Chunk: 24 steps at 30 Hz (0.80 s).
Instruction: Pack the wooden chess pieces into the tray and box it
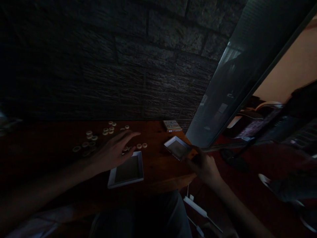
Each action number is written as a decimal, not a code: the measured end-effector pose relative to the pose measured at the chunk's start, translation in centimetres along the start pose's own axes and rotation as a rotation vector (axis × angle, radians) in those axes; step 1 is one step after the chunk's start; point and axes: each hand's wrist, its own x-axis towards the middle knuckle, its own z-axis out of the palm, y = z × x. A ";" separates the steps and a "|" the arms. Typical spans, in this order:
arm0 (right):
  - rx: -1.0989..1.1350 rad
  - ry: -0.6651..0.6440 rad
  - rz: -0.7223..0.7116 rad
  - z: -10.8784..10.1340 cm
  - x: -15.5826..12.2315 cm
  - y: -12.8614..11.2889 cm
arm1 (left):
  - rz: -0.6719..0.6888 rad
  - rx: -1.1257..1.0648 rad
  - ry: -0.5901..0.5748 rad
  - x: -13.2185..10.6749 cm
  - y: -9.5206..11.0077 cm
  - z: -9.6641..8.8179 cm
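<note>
My left hand [114,150] is stretched out over the table with thumb and fingers apart. It passes above the far left part of an open shallow box [141,167] with pale walls and a dark floor. Small round pale game pieces, such as this one [139,145], lie near the fingertips; a few are partly hidden behind the hand. To the right, my right hand [208,167] is closed on the near right corner of a second shallow box part [170,141], perhaps the lid. It is tilted at the table's right end. Dim light blurs the fingers.
Several more round pieces [94,138] are scattered at the table's left. A flat patterned box [172,125] lies by the dark stone wall [148,72]. Below the wooden table [158,172] a white power strip [195,206] hangs or lies with cables. At right, a person's shoe [264,180] shows.
</note>
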 end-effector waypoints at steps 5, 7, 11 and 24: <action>-0.347 -0.098 -0.545 0.9 1.0 0.1 | 0.118 -0.051 -0.032 -3.3 -1.2 -0.5; -0.435 -0.153 -0.575 1.5 1.6 0.5 | 0.127 -0.015 -0.026 -4.5 -1.9 -0.8; -0.572 -0.087 -0.565 2.6 2.6 0.8 | -0.106 0.022 -0.034 -5.3 -4.4 -2.4; -0.316 0.192 -0.514 4.2 7.6 -5.2 | -0.496 0.115 -0.067 -7.7 -10.6 -8.4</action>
